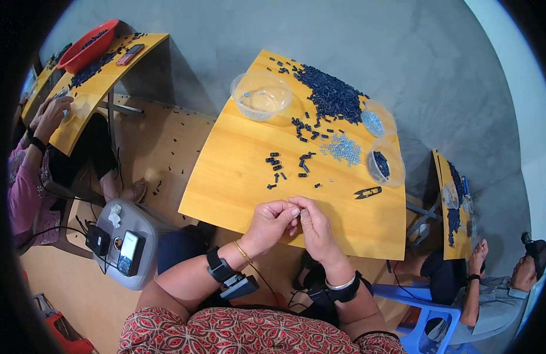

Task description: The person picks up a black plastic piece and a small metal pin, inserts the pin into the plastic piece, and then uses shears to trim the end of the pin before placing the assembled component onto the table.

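Pinching: left hand [270,225] and right hand [318,231] meet over the table's [225,171] near side, fingertips closed on 1 part [299,213], probably together because it is so tiny.
Part: between the 2 hands' fingertips, mostly covered; just a dark speck shows, its form untellable.
Black bits [332,91]: short, some loose near the hands, likely for easy reach; most heaped at the far side.
Silver pins [343,149]: piled beside that heap, presumably kept apart by kind.
Snips [368,193]: black, right of the hands.
Tubs [237,102]: 3, clear, along the table's edges, perhaps against scattering.
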{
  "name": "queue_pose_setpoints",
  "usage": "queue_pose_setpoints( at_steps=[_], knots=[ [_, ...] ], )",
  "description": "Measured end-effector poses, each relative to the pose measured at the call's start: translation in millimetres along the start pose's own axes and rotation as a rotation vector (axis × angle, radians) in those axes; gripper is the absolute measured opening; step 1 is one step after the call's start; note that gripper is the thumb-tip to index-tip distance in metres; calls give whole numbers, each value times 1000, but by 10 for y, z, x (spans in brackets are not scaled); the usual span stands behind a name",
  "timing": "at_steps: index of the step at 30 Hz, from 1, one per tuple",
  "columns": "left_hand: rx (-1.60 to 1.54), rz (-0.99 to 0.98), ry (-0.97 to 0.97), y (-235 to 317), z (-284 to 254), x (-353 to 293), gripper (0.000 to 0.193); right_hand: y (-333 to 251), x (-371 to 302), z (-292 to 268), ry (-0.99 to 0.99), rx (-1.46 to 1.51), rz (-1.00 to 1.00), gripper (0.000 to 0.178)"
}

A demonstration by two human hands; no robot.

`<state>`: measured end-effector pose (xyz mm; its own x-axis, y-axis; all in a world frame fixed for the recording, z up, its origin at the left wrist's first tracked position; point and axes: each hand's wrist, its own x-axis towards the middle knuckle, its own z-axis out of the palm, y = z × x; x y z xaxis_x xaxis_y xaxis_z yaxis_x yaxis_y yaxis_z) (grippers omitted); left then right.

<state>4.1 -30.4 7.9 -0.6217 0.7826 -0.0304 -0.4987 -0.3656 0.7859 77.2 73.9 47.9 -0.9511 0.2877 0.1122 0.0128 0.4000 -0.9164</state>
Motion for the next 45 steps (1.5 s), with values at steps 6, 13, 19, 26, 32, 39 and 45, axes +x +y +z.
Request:
queue_pose_setpoints(
  at_steps=[6, 13, 19, 26, 32, 39, 45],
  knots=[
    [-266, -80, 27, 2, -46, -9, 12, 259, 138, -314, 230, -117, 4, 19],
    [-280, -156, 46, 88, -34, -22, 14, 576, 353, -392, 321, -519, -3, 14],
    [-340, -170, -20, 69, -77, -12, 15, 563, 385, -393, 339, -317, -29, 4],
    [-378, -174, -3, 58, -73, 14, 15, 324, 164, -338, 181, 167, 82, 7],
    [-402, -149, -11, 52, -69, 25, 15, 249, 57, -346, 60, 141, 61, 13],
    [-413, -135, -60, 38, -113, 17, 13, 183, 20, -203, -1, 579, 138, 13],
    [-381, -122, -39, 76, -69, 1, 13, 160, 45, -158, 41, 602, 102, 7]
  ],
)
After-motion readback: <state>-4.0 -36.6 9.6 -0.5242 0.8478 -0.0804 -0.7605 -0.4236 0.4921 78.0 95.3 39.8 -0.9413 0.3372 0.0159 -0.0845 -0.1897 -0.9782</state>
